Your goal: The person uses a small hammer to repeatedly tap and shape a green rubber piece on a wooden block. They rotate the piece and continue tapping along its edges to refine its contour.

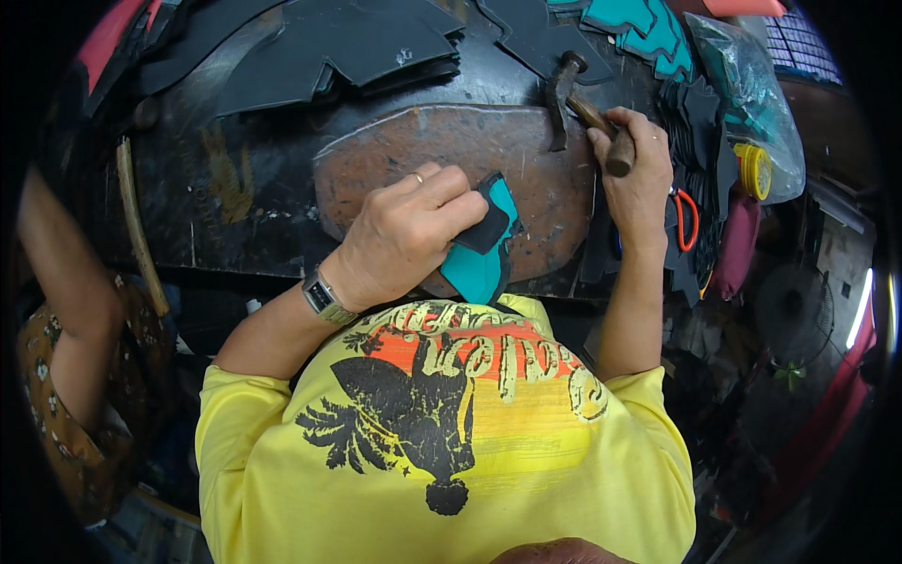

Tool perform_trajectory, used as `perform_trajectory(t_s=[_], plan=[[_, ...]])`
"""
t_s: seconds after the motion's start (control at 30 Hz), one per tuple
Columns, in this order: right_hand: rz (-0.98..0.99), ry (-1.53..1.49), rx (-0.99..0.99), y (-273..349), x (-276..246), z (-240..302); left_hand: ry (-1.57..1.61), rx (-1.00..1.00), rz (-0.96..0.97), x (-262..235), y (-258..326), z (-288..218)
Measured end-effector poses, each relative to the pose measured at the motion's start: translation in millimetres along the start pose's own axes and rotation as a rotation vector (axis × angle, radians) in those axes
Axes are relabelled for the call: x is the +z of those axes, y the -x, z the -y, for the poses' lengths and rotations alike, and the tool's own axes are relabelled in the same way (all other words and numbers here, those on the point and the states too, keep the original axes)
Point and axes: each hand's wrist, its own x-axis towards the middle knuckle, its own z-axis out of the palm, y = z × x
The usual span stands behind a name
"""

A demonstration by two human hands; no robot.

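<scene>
My left hand [404, 226] is closed on a folded teal and black material piece [477, 271], pinching it near its upper end. Its lower part hangs over the near edge of a worn reddish-brown slab [376, 150] on the dark table. To the right, my right hand [644, 169] has its thumb and fingers round the wooden handle of a hammer [562, 94]. The dark metal head lies over the slab's far right part, pointing away from me. Part of the piece is hidden behind my left fingers.
Black cut pieces [366, 52] lie stacked at the back, with teal pieces [648, 38] at the back right. Right of my right hand are more black pieces [695, 132], red-handled scissors [688, 221], a yellow round container [754, 172] and a plastic bag [775, 122]. Another person's arm [70, 244] is at left.
</scene>
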Motion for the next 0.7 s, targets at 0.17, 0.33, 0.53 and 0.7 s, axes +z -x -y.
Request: perform_trajectory(t_s=[0.17,0.33,0.53,0.7], plan=[[0.135,-0.227,0.139,-7,7,-18,-0.014,0.015,-0.033,2,3,0],[-0.010,-0.440,0.228,-1,-29,9,-0.022,-0.011,-0.031,1,3,-1],[0.279,-0.517,-0.023,58,-41,46,-0.031,-0.038,0.035,-3,4,-2],[0.167,-0.669,0.178,66,-44,59,-0.032,-0.011,-0.002,-2,3,-3]])
